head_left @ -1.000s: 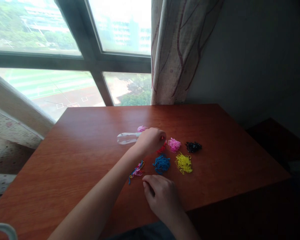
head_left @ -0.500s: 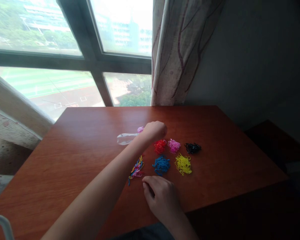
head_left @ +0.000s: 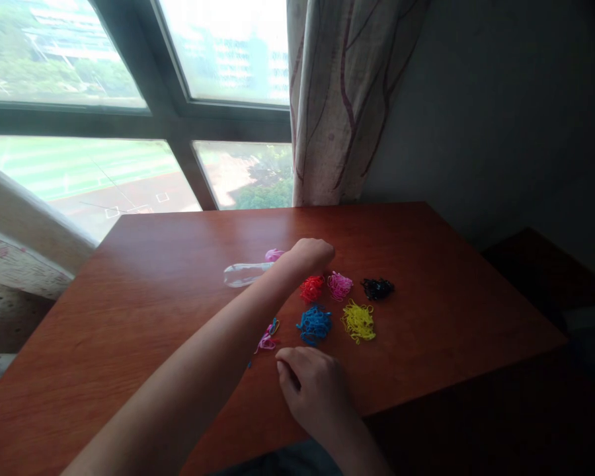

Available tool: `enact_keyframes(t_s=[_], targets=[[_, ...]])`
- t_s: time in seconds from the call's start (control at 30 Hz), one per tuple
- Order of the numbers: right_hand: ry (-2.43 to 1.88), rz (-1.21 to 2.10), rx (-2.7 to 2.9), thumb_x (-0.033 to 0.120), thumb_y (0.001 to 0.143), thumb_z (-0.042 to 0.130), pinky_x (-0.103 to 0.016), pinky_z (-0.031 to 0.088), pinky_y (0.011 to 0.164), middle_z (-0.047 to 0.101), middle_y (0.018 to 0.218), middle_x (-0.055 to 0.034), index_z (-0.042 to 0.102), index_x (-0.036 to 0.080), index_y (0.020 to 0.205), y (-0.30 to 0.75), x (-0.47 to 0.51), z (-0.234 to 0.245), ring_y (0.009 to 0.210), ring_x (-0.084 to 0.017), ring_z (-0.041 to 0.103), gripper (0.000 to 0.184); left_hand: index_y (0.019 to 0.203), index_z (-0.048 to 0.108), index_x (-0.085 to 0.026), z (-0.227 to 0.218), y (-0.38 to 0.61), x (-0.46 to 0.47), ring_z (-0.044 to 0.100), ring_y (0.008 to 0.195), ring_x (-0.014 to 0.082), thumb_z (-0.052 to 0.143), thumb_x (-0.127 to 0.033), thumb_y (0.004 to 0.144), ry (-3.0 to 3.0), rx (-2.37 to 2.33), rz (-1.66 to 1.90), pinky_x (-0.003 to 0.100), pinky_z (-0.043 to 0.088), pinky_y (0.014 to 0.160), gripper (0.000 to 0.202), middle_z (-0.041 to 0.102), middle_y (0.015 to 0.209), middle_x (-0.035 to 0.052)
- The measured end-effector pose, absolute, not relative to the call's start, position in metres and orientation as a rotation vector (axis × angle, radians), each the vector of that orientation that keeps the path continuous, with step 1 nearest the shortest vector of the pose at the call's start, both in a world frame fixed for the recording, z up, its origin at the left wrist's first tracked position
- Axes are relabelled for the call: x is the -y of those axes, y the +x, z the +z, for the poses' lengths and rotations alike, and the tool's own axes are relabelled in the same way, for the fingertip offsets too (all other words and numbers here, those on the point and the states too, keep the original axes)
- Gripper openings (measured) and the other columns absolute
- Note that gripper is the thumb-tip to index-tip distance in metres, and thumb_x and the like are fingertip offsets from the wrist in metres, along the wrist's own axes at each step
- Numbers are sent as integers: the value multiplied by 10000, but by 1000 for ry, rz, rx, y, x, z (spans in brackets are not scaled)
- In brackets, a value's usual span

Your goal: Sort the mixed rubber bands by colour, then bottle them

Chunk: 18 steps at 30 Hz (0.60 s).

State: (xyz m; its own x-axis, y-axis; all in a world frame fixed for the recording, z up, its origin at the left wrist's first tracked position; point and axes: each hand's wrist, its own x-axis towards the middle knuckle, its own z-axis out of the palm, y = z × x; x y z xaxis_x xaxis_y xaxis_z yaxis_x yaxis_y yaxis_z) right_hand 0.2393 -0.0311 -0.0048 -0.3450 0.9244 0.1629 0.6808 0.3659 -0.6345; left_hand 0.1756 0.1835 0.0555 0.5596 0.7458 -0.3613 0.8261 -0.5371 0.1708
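Observation:
My left hand [head_left: 311, 254] reaches across the brown table [head_left: 153, 277]. Its fingers are curled shut, just behind a red pile of small elastic bands [head_left: 311, 288]; what they hold, if anything, is hidden. Beside the red pile lie pink [head_left: 339, 285] and black [head_left: 377, 288] piles, with blue [head_left: 315, 324] and yellow [head_left: 358, 321] piles in front. A small mixed-colour heap [head_left: 268, 337] lies under my left forearm. My right hand [head_left: 313, 391] rests on the table near that heap in a loose fist, and nothing shows in it.
A clear plastic container [head_left: 242, 274] lies on its side left of my left hand, with something pink [head_left: 274, 254] at its end. A window and a patterned curtain [head_left: 337, 99] stand behind the table. A dark lower surface [head_left: 540, 271] sits to the right.
My left hand has lifted off the red pile and moved a little back, so the whole red pile shows. My right hand has stayed in place.

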Motion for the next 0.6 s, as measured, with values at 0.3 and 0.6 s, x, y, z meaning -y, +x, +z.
enact_keyframes(t_s=[0.3,0.6], targets=[[-1394,631,2137,156,934,506,-239,389,692,700,848,5,633,241,922,240,31,-6,778,-154,638,153,1212,605,-189,63,175,-178,635,1054,217,607,-341,939,2542,-1258,-409,409,550,881,313,624,1228,89],[-1393,640,2148,155,936,500,-233,383,689,697,829,5,625,241,925,240,31,-4,768,-155,640,152,930,772,-223,76,182,-171,708,895,238,606,-179,815,2634,-1202,-288,295,512,740,207,763,952,96]])
